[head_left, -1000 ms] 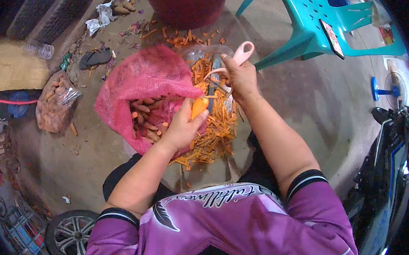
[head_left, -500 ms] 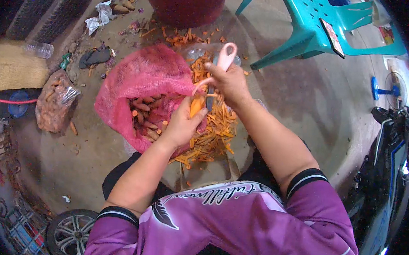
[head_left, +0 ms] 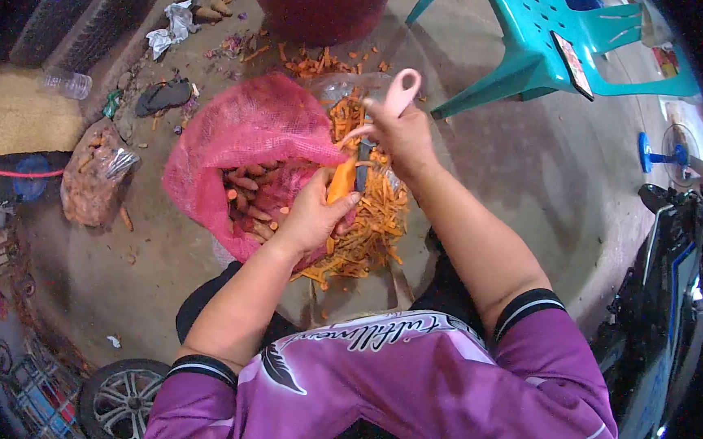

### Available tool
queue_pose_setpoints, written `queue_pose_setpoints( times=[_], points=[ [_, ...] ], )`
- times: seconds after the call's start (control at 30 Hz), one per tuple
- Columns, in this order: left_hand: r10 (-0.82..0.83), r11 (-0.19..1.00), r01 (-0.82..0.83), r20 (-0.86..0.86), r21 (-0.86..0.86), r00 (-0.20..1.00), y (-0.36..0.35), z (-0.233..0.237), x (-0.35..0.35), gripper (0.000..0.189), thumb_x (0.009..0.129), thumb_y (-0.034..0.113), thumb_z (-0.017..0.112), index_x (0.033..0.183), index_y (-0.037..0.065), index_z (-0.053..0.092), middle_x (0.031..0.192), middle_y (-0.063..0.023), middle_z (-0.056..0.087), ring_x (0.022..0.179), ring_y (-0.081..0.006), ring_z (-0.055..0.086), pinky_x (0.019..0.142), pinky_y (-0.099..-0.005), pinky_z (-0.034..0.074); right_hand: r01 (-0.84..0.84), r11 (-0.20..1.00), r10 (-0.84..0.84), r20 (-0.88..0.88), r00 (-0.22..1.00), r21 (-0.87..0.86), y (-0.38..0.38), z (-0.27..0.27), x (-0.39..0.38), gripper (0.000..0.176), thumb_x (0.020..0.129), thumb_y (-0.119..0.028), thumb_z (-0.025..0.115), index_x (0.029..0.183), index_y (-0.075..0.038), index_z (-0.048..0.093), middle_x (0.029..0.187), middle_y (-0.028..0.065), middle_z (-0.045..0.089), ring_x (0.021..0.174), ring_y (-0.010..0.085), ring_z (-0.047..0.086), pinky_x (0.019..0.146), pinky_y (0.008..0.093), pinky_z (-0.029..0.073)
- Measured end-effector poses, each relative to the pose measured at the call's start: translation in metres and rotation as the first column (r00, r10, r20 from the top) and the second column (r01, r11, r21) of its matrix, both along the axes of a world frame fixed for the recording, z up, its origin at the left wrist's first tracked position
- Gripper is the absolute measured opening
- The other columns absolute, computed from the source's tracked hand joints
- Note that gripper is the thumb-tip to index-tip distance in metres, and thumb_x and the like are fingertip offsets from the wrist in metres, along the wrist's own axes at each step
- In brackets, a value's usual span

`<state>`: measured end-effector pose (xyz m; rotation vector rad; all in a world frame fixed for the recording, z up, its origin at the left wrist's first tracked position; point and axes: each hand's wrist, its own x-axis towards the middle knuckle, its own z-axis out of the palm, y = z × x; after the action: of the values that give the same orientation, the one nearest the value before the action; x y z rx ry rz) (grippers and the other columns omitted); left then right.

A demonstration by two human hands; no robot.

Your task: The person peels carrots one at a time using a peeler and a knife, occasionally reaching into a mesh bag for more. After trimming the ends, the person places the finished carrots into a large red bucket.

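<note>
My left hand (head_left: pixel 311 217) is wrapped round the lower end of a peeled orange sweet potato (head_left: pixel 343 180), its tip pointing up and away from me. Just above and to the right, my right hand (head_left: pixel 406 142) grips a pink peeler (head_left: pixel 403 91) by its handle, the looped end sticking up past the thumb. The peeler's head is near the sweet potato's far tip. Beneath both hands lies a heap of orange-brown peelings (head_left: pixel 366 237). To the left, a pink mesh sack (head_left: pixel 236 118) gapes open, showing several unpeeled sweet potatoes (head_left: pixel 244 183) inside.
A green plastic chair (head_left: pixel 527 36) with a phone (head_left: pixel 572 65) on it stands at the upper right. Ahead is a large dark red tub (head_left: pixel 317 5). A filled plastic bag (head_left: pixel 98 177) sits on the left, near tires (head_left: pixel 97 14). A motorcycle (head_left: pixel 666 266) is at right.
My right hand and the peeler have moved slightly up and to the right, away from the sweet potato. More of its orange flesh shows; my left hand has barely moved.
</note>
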<state>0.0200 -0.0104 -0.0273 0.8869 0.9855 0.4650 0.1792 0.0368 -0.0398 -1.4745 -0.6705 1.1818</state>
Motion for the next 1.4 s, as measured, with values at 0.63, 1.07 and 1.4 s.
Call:
queue_pose_setpoints(
  times=[0.63, 1.07, 1.4],
  points=[
    [-0.098, 0.945, 0.195, -0.343, 0.264, 0.934, 0.005, -0.013, -0.027, 0.030, 0.080, 0.016, 0.055, 0.103, 0.002, 0.043, 0.088, -0.0076, 0.052, 0.080, -0.0148, 0.049, 0.072, -0.0281, 0.040, 0.030, 0.878, 0.313, 0.620, 0.719, -0.478, 0.016, -0.109, 0.028, 0.052, 0.069, -0.043, 0.062, 0.083, 0.007, 0.055, 0.063, 0.0124, 0.059, 0.047, 0.0206, 0.056, 0.045, 0.0313, 0.043],
    [0.007, 0.985, 0.037, -0.252, 0.171, 0.968, 0.007, -0.030, -0.085, 0.031, 0.082, 0.015, 0.052, 0.108, 0.002, 0.042, 0.091, -0.0063, 0.051, 0.083, -0.0143, 0.048, 0.074, -0.0282, 0.039, -0.180, 0.610, 0.792, 0.603, 0.100, -0.772, 0.009, -0.258, -0.031, 0.065, 0.083, -0.052, 0.019, 0.103, -0.001, 0.055, 0.102, 0.0231, 0.054, 0.089, 0.0398, 0.052, 0.089, 0.0424, 0.033],
    [-0.037, 0.948, 0.104, -0.218, 0.301, 0.975, 0.011, -0.040, -0.087, 0.031, 0.086, 0.017, 0.046, 0.114, 0.005, 0.038, 0.093, -0.0007, 0.047, 0.080, -0.0077, 0.045, 0.070, -0.0227, 0.039, 0.024, 0.674, 0.610, 0.574, 0.547, -0.739, 0.006, -0.264, -0.006, 0.054, 0.068, -0.026, 0.062, 0.111, -0.001, 0.042, 0.094, 0.0219, 0.057, 0.090, 0.0344, 0.055, 0.077, 0.0378, 0.044]
  ],
)
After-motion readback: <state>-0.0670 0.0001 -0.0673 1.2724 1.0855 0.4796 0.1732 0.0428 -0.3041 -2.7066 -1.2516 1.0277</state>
